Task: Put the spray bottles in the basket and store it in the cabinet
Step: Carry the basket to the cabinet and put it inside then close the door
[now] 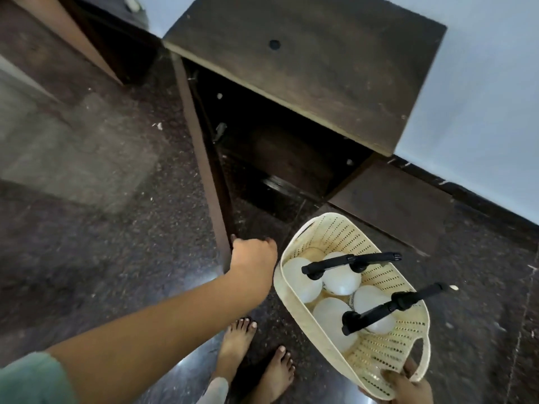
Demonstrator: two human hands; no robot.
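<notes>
I noted the left forearm (151, 325) nearest the lens, crossing from lower left toward centre, a pale green sleeve (32, 380) at its shoulder end. The left hand (253, 255) was at the lower end of the open cabinet door (204, 158), fingers curled closed around the door's edge. At lower right, the right hand (404, 384) held the near end of the cream perforated basket (364, 354), thumb over the rim, fingers under the side handle; grip closed on the basket. The basket hung tilted above the dark speckled floor (87, 258), right of centre, just in front of the cabinet (309, 68) opening. Four white spray bottles (339, 279) stood inside it, black spray heads (350, 262) pointing toward the right. The cabinet was dark brown wood, its top filling upper centre; the interior (280, 158) was dim and I could not tell its contents. Two bare feet (236, 345) stood at bottom centre. A pale wall (481, 97) filled the upper right.
</notes>
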